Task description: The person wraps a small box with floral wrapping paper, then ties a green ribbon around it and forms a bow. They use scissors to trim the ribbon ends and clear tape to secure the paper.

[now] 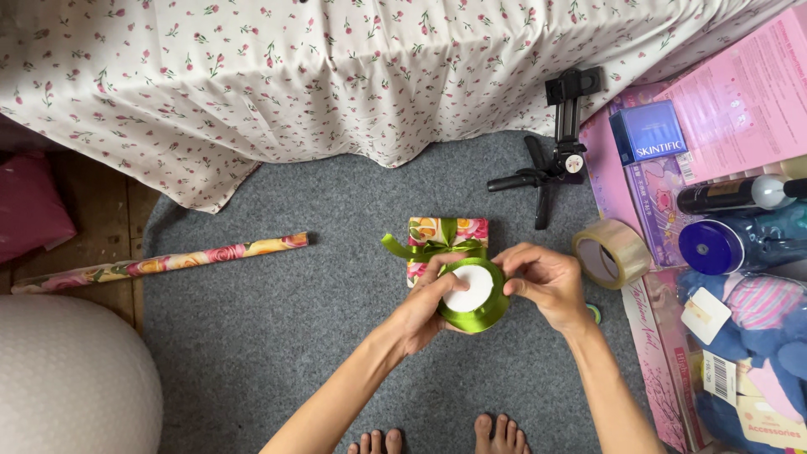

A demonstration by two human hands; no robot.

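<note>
1. Floral wrapping paper, rolled into a roll (160,262), lay on the grey carpet (277,336) well left of the gift box (445,240); nothing threatened it there.
2. The left hand (420,311) cupped the green ribbon spool (472,294) just in front of the gift box, fingers closed round its rim; a loose grip could let the spool unwind.
3. The right hand (542,282) pinched the spool's right edge; pulling hard might drag the ribbon already lying across the box askew.
4. A tape roll (612,252) sat right of the box, near the right wrist, where a knock seemed possible.
</note>
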